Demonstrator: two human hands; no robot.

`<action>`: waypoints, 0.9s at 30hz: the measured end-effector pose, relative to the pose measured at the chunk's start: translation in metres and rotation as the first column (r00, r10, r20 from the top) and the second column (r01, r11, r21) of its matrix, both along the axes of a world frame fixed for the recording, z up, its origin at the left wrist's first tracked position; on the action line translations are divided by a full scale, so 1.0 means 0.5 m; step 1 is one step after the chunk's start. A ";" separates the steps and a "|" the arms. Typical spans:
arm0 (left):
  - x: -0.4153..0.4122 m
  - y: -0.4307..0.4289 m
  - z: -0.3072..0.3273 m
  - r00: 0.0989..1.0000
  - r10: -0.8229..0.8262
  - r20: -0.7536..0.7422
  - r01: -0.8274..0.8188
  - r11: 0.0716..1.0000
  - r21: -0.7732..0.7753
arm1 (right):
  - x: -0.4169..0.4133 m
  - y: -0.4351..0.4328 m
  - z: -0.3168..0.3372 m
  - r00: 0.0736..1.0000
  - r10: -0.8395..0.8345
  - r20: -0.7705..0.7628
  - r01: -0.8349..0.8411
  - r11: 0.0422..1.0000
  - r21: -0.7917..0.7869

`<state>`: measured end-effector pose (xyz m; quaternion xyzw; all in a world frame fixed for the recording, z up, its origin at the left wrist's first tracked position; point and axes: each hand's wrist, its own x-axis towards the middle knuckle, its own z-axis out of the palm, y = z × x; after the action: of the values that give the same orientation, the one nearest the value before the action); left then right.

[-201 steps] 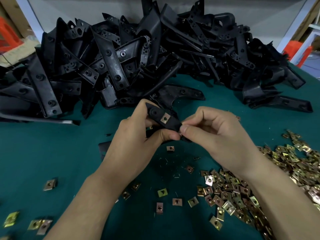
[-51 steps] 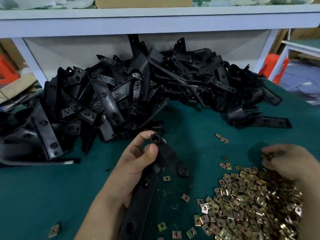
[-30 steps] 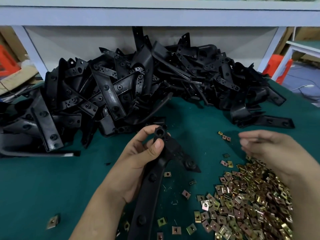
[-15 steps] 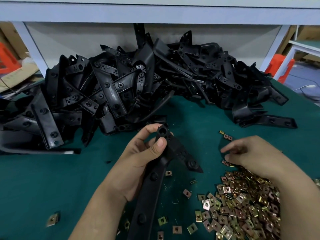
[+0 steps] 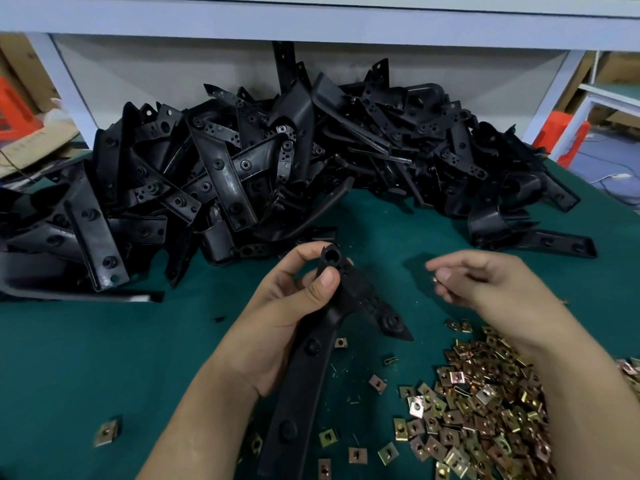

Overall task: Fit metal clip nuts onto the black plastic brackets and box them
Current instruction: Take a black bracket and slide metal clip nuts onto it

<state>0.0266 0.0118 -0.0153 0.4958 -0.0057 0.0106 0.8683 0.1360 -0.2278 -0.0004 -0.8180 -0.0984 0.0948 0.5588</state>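
Left grip [image 5: 287, 313] is wrapped round the upper part of a black bracket [image 5: 308, 375]. The thumb's pressed on the front just under the round hole at the top end, and the fingers are curled round the back. The bracket's long arm runs down past the wrist toward the bottom edge, with 2 round bosses showing on it. A shorter pointed branch sticks out to the right with 1 more boss near the tip. Can't tell if any of it touches the green worktop [image 5: 104, 358]. Right grip [image 5: 495, 289] is off to the right, apart from the bracket, with the fingers curled in and pinching a nut [image 5: 435, 279]. It's honestly just a small blurry glint at the fingertips. That grip hangs over the far edge of the nut pile [image 5: 485, 410], a big scatter of brass-coloured clips at the lower right. A few strays lie further left, with 1 on its own near the bottom left. Behind it all there's a big bracket heap [image 5: 277, 168] across the back of the worktop, under a pale shelf [image 5: 311, 26].
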 end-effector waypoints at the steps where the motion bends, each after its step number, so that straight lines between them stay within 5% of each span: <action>1: 0.001 0.000 -0.001 1.000 -0.007 0.002 0.007 1.000 -0.001 | -0.003 0.010 0.002 0.999 0.042 -0.028 -0.039 0.995 0.093; 7: 0.005 -0.003 -0.005 1.000 -0.015 0.008 0.015 1.000 -0.004 | -0.022 0.062 -0.002 0.965 0.231 -0.124 -0.173 0.916 0.361; 27: 0.010 -0.008 -0.024 0.993 -0.107 0.046 0.100 0.986 0.135 | -0.058 0.095 0.030 0.914 0.403 -0.040 -0.373 0.876 0.307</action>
<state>0.0315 0.0078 -0.0273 0.5509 -0.0550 -0.0218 0.8325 0.1069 -0.1804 0.0146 -0.6836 -0.2447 0.2311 0.6476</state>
